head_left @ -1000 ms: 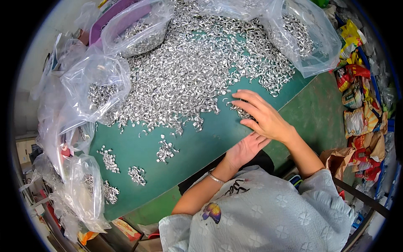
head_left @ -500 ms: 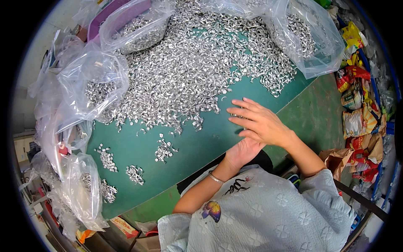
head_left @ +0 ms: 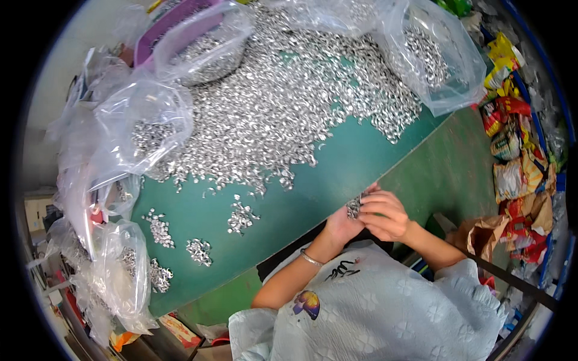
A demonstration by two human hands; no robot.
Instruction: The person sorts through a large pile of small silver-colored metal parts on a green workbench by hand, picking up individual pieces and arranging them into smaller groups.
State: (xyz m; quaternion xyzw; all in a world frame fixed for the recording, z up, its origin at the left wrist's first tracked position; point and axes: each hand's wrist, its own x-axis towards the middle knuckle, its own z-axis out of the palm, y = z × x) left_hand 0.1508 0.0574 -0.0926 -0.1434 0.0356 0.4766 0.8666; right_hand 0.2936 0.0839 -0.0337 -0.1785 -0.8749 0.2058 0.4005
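Note:
At the table's near edge, my left hand [head_left: 343, 227] is turned palm up and cupped round a small heap of shiny curved metal pieces [head_left: 353, 208]. My right hand [head_left: 386, 216] bends over it from the right, its curled fingers touching the same pieces. Whether it grips single pieces is too small to see. A wide spread of similar silvery hook-like pieces [head_left: 265, 108] covers the far part of the green table [head_left: 313, 186]. Several little piles lie to the left, among them one pile [head_left: 242, 218] and another nearer pile [head_left: 198, 251].
Clear plastic bags holding metal pieces stand round the spread: a left bag [head_left: 144, 120], a far right bag [head_left: 442, 66] and a near left bag [head_left: 123, 271]. A purple bin [head_left: 147, 45] is at the far left. Colourful packets [head_left: 509, 174] line the right side beyond a green floor.
My right hand has drawn back toward me, its spread fingers now curled at my left palm. The metal pieces in the left palm have come into view. My view has shifted slightly.

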